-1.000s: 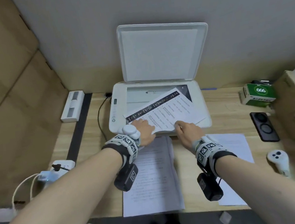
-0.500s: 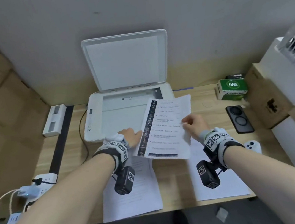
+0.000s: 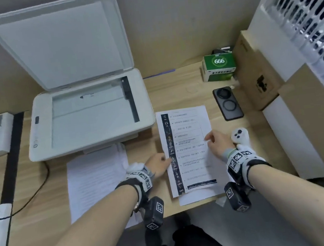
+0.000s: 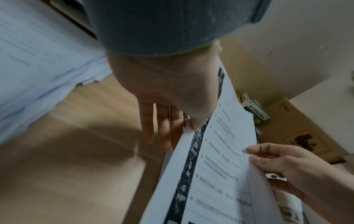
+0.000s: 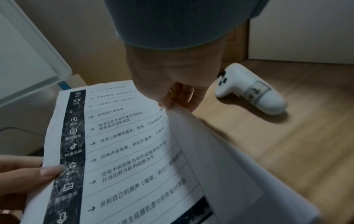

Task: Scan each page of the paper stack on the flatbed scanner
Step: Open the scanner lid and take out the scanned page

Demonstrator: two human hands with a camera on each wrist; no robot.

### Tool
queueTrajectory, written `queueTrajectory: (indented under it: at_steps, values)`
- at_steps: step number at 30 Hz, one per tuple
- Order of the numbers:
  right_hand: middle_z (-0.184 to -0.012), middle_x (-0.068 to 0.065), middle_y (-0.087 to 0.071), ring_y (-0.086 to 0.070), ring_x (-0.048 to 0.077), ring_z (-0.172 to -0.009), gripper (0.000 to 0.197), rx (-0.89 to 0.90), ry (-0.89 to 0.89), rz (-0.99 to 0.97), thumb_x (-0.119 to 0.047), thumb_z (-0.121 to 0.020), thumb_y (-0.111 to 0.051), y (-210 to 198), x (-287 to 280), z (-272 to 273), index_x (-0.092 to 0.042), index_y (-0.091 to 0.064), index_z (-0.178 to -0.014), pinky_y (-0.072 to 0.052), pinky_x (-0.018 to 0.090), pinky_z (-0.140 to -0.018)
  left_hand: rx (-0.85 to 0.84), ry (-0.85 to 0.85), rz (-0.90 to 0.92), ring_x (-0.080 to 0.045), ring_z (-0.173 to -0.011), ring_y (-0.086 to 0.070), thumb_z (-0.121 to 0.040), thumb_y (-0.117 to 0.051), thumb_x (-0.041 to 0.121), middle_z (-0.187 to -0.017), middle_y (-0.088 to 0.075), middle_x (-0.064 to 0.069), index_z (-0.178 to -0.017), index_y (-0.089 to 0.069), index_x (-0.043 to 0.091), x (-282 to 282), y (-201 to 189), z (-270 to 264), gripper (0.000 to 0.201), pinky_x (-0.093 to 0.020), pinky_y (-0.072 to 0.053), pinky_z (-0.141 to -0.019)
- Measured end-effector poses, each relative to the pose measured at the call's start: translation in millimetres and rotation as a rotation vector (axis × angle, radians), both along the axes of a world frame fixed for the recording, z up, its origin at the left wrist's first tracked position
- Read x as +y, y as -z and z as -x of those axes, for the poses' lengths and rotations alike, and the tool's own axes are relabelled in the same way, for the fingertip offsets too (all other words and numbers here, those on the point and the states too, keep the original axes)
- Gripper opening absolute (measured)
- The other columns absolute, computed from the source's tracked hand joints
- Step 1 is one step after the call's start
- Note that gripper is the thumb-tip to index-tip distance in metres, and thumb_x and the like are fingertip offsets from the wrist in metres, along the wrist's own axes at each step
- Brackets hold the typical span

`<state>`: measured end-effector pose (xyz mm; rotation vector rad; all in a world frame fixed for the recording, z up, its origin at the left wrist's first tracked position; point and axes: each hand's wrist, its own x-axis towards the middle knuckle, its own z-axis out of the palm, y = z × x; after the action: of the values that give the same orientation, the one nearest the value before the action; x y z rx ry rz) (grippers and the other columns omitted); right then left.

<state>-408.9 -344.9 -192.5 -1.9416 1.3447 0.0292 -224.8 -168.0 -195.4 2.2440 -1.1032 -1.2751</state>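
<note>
Holding a printed page (image 3: 188, 150) with both hands, over the wooden desk (image 3: 173, 92) just to the right of the flatbed scanner (image 3: 88, 115). Pinching the page's left edge, on its dark printed strip, with the left hand (image 3: 158, 165), thumb on top and fingers underneath, straight and close together in the left wrist view. Pinching the page's right edge with the right hand (image 3: 218, 142), thumb on top and curled fingers below; lifting that edge clear of the desk, as the right wrist view shows. Facing up, with rows of printed text and a dark band across the near end.

Standing open at the back: the scanner's lid (image 3: 61, 43), tilted up toward the wall, baring the glass (image 3: 92, 113), with no sheet lying on it. Lying on the desk in front of the scanner, left of the held page: a paper stack (image 3: 94, 178) of text pages. Peeking out beneath the held page near the desk's front edge: another white sheet (image 3: 198, 196).

Resting just beside the right hand: a white handheld controller (image 5: 249, 89). Lying farther back on the right: a black phone (image 3: 227, 102), then a green box marked 666 (image 3: 219, 66), beside cardboard boxes (image 3: 257, 74).
</note>
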Motion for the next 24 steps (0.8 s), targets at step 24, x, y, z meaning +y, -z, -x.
queueTrajectory:
  at_steps: [24]
  values:
    - [-0.084,-0.003,-0.065,-0.062,0.020,-0.080,0.006,0.170,-0.069,0.043,-0.019,-0.086,-0.061,23.7,38.0,-38.4,-0.022,-0.059,-0.082,-0.054,0.038,-0.073,-0.284,-0.093,-0.112,-0.020,-0.052,-0.032,-0.082,-0.056,0.035,-0.055,-0.034,0.001,-0.056,-0.037,0.018,19.1,20.5,-7.5,0.036,-0.026,-0.022,-0.049]
